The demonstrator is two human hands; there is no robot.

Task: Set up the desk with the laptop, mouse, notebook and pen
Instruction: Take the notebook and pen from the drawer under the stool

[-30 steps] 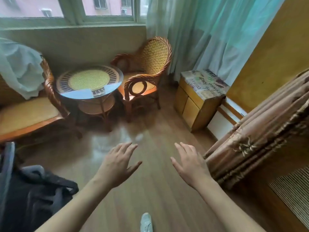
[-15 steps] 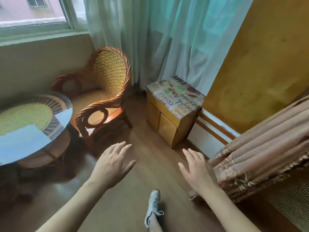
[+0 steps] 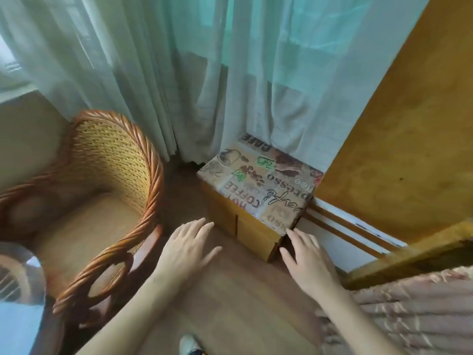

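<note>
Head view shows no laptop, mouse, notebook or pen; where they lie cannot be told. By judgement, the laptop is stiff and heavy, best lifted by both side edges; the pen is light and wants a pinch. Left hand point(image 3: 186, 248) and right hand point(image 3: 308, 262) hover with fingers spread, each grip released and empty. Just ahead stands a small cabinet point(image 3: 245, 226) with a coffee-print top; a wicker chair point(image 3: 107, 175) sits left of the left hand.

curtain point(image 3: 179, 73) – pale teal, sheer | wicker chair point(image 3: 110, 160) – yellow weave, orange-brown frame | cabinet point(image 3: 258, 188) – coffee-print top | wall point(image 3: 409, 124) – perhaps ochre
</note>
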